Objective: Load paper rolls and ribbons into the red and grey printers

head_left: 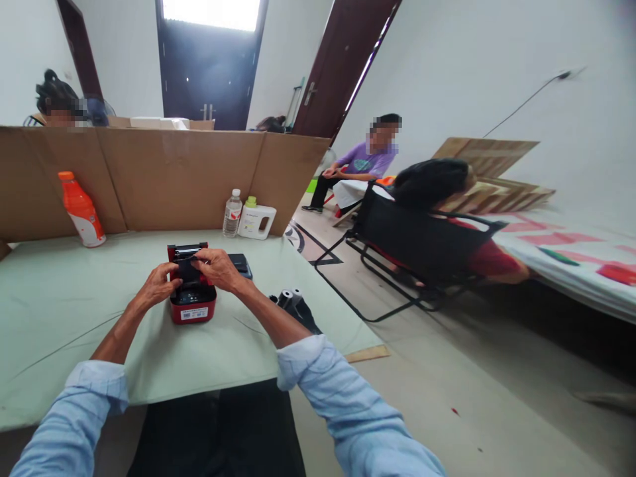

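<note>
A glossy red-and-black, box-shaped device [193, 313] with a white printed label on its near face sits on the bench [99, 331], which is covered in pale green cloth. Its lid stands raised at the far side, showing a shiny metal bar. Over the opened device, both bare hands work close together but apart: the left hand [159, 286] pinches the left side of a dark, flat piece [188, 270], and the right hand [217, 268] pinches its right side between thumb and fingers. Whether that piece is loose or fixed to the device cannot be told.

Just right of the device, partly behind the right hand, lies a flat black-and-grey object [240, 264]. Farther right of the device is a black item with white round ends [293, 303]. Beyond the device, to its left, stands an orange plastic bottle with a white lower part [82, 211]; beyond it to the right are a clear plastic bottle with a white cap [232, 214] and a white handled jug with a green cap [256, 220]. A brown cardboard panel [179, 179] rises behind the device.
</note>
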The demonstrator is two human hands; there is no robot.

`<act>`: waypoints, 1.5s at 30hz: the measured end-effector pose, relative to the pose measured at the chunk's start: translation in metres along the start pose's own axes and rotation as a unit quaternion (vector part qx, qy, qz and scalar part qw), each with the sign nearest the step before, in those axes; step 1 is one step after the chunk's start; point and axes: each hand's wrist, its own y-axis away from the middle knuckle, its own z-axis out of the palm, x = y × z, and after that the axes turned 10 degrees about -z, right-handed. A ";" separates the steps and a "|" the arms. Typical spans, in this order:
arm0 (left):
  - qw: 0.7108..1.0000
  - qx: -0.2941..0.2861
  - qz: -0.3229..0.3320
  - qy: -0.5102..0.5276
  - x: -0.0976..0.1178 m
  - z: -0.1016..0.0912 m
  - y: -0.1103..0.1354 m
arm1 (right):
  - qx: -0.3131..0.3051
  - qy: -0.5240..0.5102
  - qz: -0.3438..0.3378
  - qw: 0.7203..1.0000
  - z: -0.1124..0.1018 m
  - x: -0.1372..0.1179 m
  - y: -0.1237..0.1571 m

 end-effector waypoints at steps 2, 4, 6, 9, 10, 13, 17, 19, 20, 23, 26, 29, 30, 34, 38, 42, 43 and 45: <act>1.000 -0.008 -0.013 0.005 0.002 0.001 -0.001 | 0.005 -0.025 0.010 1.000 -0.002 -0.001 -0.004; 0.999 -0.015 -0.026 0.014 0.005 0.001 -0.001 | 0.008 -0.044 0.018 0.999 -0.004 -0.001 -0.008; 0.999 -0.020 -0.033 0.021 0.007 0.001 0.000 | 0.013 -0.059 0.018 0.998 -0.005 -0.002 -0.012; 0.999 -0.027 -0.038 0.020 0.012 0.000 0.003 | 0.027 -0.081 0.016 0.996 -0.007 -0.005 -0.016; 0.999 -0.029 -0.038 0.017 0.014 -0.001 0.003 | 0.031 -0.091 0.014 0.995 -0.008 -0.006 -0.018; 0.999 -0.030 -0.037 0.014 0.022 -0.004 0.006 | 0.040 -0.123 0.005 0.992 -0.012 -0.012 -0.022; 0.999 -0.024 -0.036 0.031 0.032 -0.007 0.010 | 0.047 -0.141 0.005 0.989 -0.018 -0.020 -0.024; 0.998 -0.019 -0.038 0.036 0.036 -0.009 0.012 | 0.052 -0.144 0.007 0.988 -0.021 -0.023 -0.023; 0.998 -0.018 -0.039 0.039 0.038 -0.010 0.013 | 0.054 -0.144 0.008 0.988 -0.023 -0.025 -0.023; 0.998 -0.019 -0.045 0.047 0.043 -0.011 0.016 | 0.059 -0.140 0.008 0.988 -0.029 -0.030 -0.020; 0.997 -0.019 -0.042 0.062 0.048 -0.011 0.017 | 0.067 -0.135 0.000 0.989 -0.037 -0.035 -0.015; 0.997 -0.019 -0.020 0.070 0.054 -0.011 0.017 | 0.080 -0.133 -0.007 0.988 -0.045 -0.040 -0.007; 0.997 -0.022 -0.014 0.070 0.055 -0.010 0.016 | 0.084 -0.136 -0.005 0.987 -0.047 -0.042 -0.004; 0.997 -0.026 -0.013 0.066 0.060 -0.006 0.015 | 0.107 -0.152 0.032 0.982 -0.054 -0.043 0.017; 0.999 -0.007 -0.012 0.048 0.066 0.004 0.015 | 0.134 -0.193 0.070 0.969 -0.051 -0.036 0.045; 0.999 0.009 0.023 0.037 0.073 0.014 0.016 | 0.156 -0.239 0.082 0.955 -0.039 -0.024 0.069; 0.999 0.008 0.032 0.034 0.075 0.016 0.017 | 0.156 -0.245 0.083 0.953 -0.035 -0.022 0.074; 0.999 0.005 0.046 0.028 0.079 0.018 0.018 | 0.152 -0.255 0.083 0.951 -0.030 -0.019 0.083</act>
